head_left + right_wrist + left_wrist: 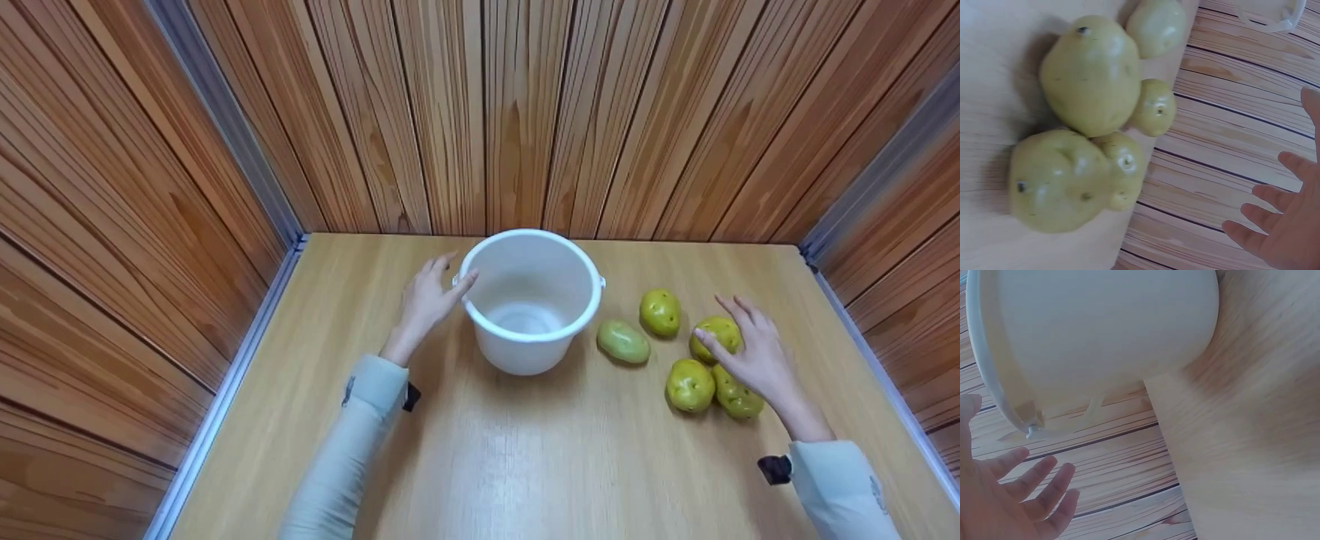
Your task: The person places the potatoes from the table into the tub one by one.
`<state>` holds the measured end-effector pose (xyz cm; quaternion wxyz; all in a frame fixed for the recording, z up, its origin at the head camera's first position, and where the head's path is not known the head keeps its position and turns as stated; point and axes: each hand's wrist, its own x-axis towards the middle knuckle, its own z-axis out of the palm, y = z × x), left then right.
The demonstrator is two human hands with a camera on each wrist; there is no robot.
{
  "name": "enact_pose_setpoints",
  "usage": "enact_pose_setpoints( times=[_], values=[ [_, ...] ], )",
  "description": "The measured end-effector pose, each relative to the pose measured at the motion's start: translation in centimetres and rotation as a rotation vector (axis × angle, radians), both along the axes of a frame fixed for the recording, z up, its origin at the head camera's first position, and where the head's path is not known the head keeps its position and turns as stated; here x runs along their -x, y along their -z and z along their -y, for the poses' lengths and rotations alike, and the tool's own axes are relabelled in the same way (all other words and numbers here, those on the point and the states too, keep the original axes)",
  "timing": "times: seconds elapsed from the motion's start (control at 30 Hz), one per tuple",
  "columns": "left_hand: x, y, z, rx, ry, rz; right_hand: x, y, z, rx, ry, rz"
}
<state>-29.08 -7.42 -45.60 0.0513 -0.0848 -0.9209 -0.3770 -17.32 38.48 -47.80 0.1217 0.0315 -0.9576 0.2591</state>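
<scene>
- We see the left hand (429, 298) with its fingers spread and curled around nothing; the white plastic bucket (501, 352) stands upright just to the right of them.
- In the head view the left thumb overlaps the bucket's rim; we cannot tell whether it touches. The left wrist view shows the other fingertips apart from the bucket, near the side lug (1033, 431) of its handle.
- We see the right hand (756, 358) held loose, fingers extended and gripping nothing, above a group of yellow-green, potato-like pieces.
- One lumpy piece (712, 334) lies below the gap between the right thumb and fingers, partly hidden by the thumb; the right wrist view shows the fingers apart from the pieces.
- We find a second lumpy piece (660, 313) to the left of the right fingertips.
- A third lumpy piece (690, 385) lies left of the right palm, on the wrist side of the thumb tip.
- A fourth lumpy piece (737, 397) sits just beside that one, partly covered by the right hand.
- Farther left of the right fingers, near the bucket, we see a smooth, greener oval piece (623, 342).
</scene>
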Motion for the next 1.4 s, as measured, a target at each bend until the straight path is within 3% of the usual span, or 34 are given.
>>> enact_pose_setpoints(
  times=[0.23, 0.67, 1.13, 1.4],
  values=[
    [-0.4, 0.7, 0.0, -0.115, 0.014, 0.057, -1.1, 1.5, -0.3, -0.004, 0.008, 0.046],
    [-0.5, 1.9, -0.7, -0.070, 0.053, -0.075, -3.0, 5.2, -0.2, -0.055, 0.029, 0.070],
    [-0.8, 3.2, -0.8, -0.110, 0.016, -0.089, -3.6, 7.8, 0.2, -0.070, 0.000, 0.032],
    [-0.9, 3.8, -1.2, -0.097, 0.040, -0.103, -3.8, 8.6, 0.2, -0.126, -0.001, 0.035]
  ],
)
